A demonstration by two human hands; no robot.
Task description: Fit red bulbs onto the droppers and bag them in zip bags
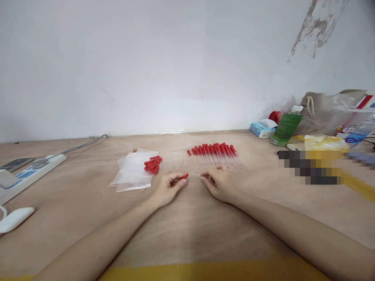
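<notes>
White plaster wall [131,66], its paint peeling at upper right, backs a brown-covered table [187,230] where a person works with two bare hands. Fingertips of the left hand [169,188] pinch a red rubber bulb [185,176], while the right hand [220,184] grips a slim glass tube [195,175] by its far end; the two pieces meet between the hands at the table's middle, though whether the tube sits inside the bulb cannot be told. Just beyond the right hand, finished red-topped droppers [218,150] lie in a slanting row. Loose glass tubes [171,161], a heap of red bulbs [152,165] and clear plastic bags [133,171] spread leftward. A green bottle [286,127] stands beside a blue tissue box [260,129] at right; a power strip [35,171] lies at far left.
</notes>
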